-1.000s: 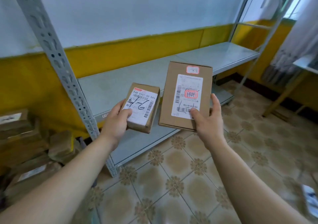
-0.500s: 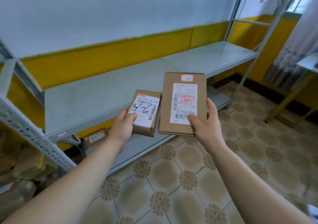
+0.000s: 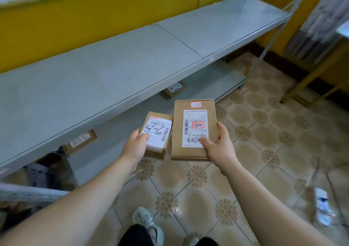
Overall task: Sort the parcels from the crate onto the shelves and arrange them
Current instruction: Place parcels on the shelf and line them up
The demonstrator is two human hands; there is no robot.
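Note:
My left hand grips a small brown parcel whose white label carries handwritten marks. My right hand holds a larger flat brown parcel with a long white label and a red stamp, thumb on the label. Both parcels are side by side, almost touching, in front of the grey metal shelf and just below its front edge. The shelf's top board is bare. On the lower board lie parcels, one at the left and one further right.
A yellow and white wall runs behind the shelf. Patterned floor tiles spread to the right. My shoe shows at the bottom. A wooden table leg and a curtain stand at right. A white object lies on the floor.
My view has tilted down and closer to the shelf. Both hands have lowered with their parcels, from above the shelf board to just below its front edge.

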